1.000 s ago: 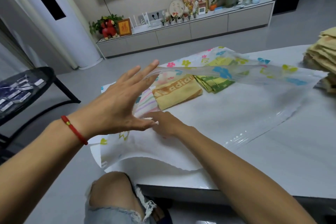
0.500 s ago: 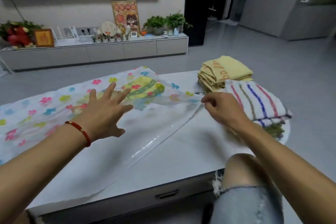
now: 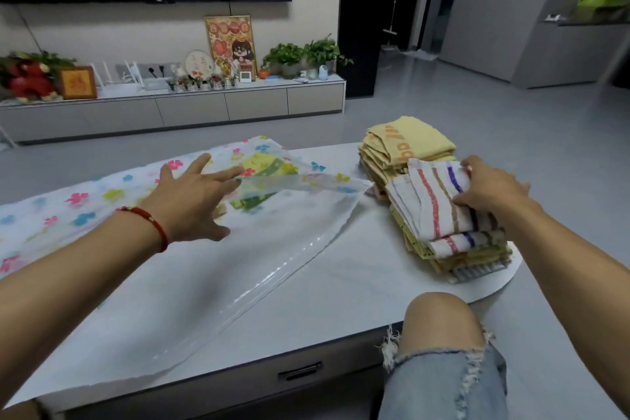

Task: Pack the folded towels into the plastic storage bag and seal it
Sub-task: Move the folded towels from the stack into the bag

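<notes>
A large clear plastic storage bag (image 3: 211, 269) with a flower print lies flat across the white table (image 3: 344, 303). Inside it, near its far end, a green and yellow folded towel (image 3: 262, 170) shows through the plastic. My left hand (image 3: 194, 198) hovers spread open over the bag, its fingertips at the lifted upper sheet. At the right stand two piles of folded towels: a yellow pile (image 3: 402, 143) at the back and a nearer pile topped by a white striped towel (image 3: 433, 201). My right hand (image 3: 491, 187) grips that striped towel at its far edge.
My bare knee in torn jeans (image 3: 439, 327) rises at the table's front edge, next to a drawer handle (image 3: 300, 370). A low TV cabinet (image 3: 177, 106) with plants and frames runs along the far wall. Grey floor surrounds the table.
My right hand left the bag's edge and moved right onto the striped towel, closing on it. My left hand stayed spread over the bag. The camera swung right earlier.
</notes>
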A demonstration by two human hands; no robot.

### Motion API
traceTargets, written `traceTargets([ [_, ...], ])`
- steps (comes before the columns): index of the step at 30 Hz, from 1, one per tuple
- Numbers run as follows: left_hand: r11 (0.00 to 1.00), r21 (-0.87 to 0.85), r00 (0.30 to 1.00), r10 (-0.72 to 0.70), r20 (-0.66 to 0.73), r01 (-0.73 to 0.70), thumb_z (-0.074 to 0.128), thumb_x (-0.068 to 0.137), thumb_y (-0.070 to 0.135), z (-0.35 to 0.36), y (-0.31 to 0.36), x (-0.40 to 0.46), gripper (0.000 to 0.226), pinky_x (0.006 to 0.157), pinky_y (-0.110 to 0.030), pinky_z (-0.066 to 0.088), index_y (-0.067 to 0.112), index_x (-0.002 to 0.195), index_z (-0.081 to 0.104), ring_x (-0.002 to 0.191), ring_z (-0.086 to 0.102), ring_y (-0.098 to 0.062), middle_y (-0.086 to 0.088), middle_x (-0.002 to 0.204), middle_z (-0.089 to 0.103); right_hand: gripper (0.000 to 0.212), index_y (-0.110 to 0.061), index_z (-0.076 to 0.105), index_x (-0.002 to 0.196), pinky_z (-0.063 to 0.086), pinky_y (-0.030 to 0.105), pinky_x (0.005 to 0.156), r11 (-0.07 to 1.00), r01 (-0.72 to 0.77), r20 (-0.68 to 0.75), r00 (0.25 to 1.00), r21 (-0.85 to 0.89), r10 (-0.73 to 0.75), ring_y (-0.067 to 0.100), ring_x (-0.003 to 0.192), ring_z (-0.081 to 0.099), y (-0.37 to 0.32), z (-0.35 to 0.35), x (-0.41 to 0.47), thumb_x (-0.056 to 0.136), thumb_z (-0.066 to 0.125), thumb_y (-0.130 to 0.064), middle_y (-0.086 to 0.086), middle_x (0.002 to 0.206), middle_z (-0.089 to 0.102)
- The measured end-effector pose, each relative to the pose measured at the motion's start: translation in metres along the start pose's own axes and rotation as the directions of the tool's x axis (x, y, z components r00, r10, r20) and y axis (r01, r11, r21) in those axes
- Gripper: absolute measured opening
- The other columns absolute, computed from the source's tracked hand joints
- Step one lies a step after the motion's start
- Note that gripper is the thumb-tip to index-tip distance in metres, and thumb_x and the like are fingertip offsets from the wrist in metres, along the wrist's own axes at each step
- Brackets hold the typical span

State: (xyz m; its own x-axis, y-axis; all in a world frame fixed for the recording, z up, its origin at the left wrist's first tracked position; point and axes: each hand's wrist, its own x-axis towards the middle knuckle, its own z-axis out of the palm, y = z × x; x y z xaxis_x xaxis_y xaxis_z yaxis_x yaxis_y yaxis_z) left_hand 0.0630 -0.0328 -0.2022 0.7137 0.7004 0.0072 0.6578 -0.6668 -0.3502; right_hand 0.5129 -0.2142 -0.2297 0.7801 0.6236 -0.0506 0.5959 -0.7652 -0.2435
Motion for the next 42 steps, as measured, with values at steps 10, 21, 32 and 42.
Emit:
traceTargets([
  [10,0.995,-0.07,0.996,-0.08,-0.049,0.077,0.073,0.068,0.066,-0.048,-0.024,0.009,0.103,0.101,-0.079,0.026,0.032,0.152,0.024,0.149,0.002,-0.034,0.019,0.162,0.006,0.056,-0.022,0.067,0.129,0.062,0.057,0.084,0.663,-0.226,0.55,0.767,0.713,-0.33,0.042,0.106,0.073,-0.008,-0.046,-0.029,0.077,0.081,-0.009,0.023,0.122,0.073],
  [21,0.989,-0.115,0.994,-0.102,-0.034,0.097,0.076,0.074,0.053,-0.084,-0.042,0.0,0.109,0.105,-0.079,0.018,0.025,0.155,0.011,0.15,-0.01,-0.029,0.018,0.162,-0.015,0.042,-0.015,0.067,0.129,0.059,0.048,0.095,0.357,-0.282,0.451,0.435,0.89,-0.779,0.036,0.113,0.069,-0.198,0.06,-0.112,0.096,0.057,0.008,0.019,0.125,0.071],
  [32,0.991,-0.116,0.996,-0.067,-0.062,0.059,0.072,0.073,0.058,-0.097,-0.063,-0.005,0.105,0.106,-0.078,0.021,0.03,0.154,0.012,0.15,-0.013,-0.024,0.024,0.16,-0.017,0.046,-0.029,0.049,0.135,0.063,0.034,0.053,0.211,-0.313,0.366,0.88,0.926,-0.304,0.03,0.094,0.068,-0.363,0.186,-0.02,0.1,0.038,-0.001,0.011,0.127,0.061],
  [42,0.993,-0.108,0.997,-0.057,-0.058,0.051,0.071,0.074,0.058,-0.084,-0.051,0.0,0.103,0.109,-0.074,0.021,0.032,0.153,0.01,0.15,-0.012,-0.024,0.022,0.16,-0.016,0.042,-0.012,0.053,0.141,0.055,0.042,0.092,0.535,0.145,0.074,0.927,0.832,-0.368,0.039,0.118,0.063,-0.336,0.188,0.006,0.101,0.042,-0.005,0.017,0.136,0.062],
])
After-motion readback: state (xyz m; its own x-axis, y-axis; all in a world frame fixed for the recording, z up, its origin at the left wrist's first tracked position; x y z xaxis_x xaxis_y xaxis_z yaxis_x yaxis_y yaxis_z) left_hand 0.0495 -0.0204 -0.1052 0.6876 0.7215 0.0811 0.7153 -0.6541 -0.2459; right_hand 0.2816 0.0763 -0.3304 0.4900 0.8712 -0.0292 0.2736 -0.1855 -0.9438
